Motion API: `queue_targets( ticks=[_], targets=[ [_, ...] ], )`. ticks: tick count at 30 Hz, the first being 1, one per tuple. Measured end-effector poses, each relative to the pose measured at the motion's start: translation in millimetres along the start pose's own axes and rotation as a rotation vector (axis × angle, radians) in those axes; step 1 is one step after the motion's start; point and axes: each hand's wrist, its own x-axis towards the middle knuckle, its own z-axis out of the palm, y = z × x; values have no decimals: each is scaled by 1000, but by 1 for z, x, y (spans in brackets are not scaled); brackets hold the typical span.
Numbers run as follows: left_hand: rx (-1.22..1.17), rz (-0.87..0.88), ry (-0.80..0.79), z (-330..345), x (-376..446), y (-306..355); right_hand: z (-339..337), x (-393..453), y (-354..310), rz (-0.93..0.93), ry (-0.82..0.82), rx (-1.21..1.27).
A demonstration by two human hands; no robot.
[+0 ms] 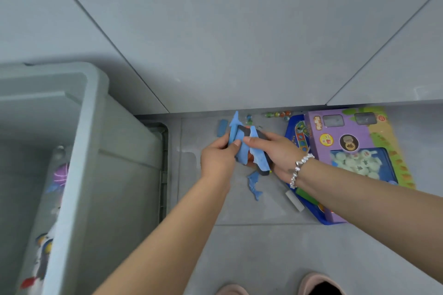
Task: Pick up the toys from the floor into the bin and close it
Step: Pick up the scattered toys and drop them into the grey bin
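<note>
Grey tiled floor (251, 246) beneath grey wall (215, 31), bin (96, 151) at left

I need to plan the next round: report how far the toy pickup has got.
Done: a few toys already lie in the bin. In hand: left hand and right hand grip a bundle of blue toys. Left: a blue shark, marbles and boxes on the floor; bin not closed.

A home is suggested, likely a child's play corner. Grey floor tiles (251, 246) are met by a grey tiled wall (215, 31). A purple game box (345, 141) is seen against that wall, marbles (276, 114) just beside it, and a grey bin (96, 151) well left of it.
</note>
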Motion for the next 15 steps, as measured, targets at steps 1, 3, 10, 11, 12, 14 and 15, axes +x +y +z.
queue_targets(
  ticks=[1,3,10,11,12,14,15],
  targets=[
    [2,22,24,-5,-12,8,7,-9,-6,-23,-14,-21],
    [-24,96,58,-19,-42,26,25,-32,-22,-78,-51,-58],
    [-98,451,365,-95,-138,76,129,-107,-69,-320,-288,-59],
    [-106,468,409,-107,-146,80,146,-112,-74,-339,-329,-64],
    [-115,474,446,-119,-154,84,161,-117,-77,-357,-362,-76],
    [-138,491,527,-140,-167,90,190,-121,-82,-396,-408,-135],
    [-146,502,570,-149,-170,91,204,-120,-83,-404,-423,-166]
  ],
)
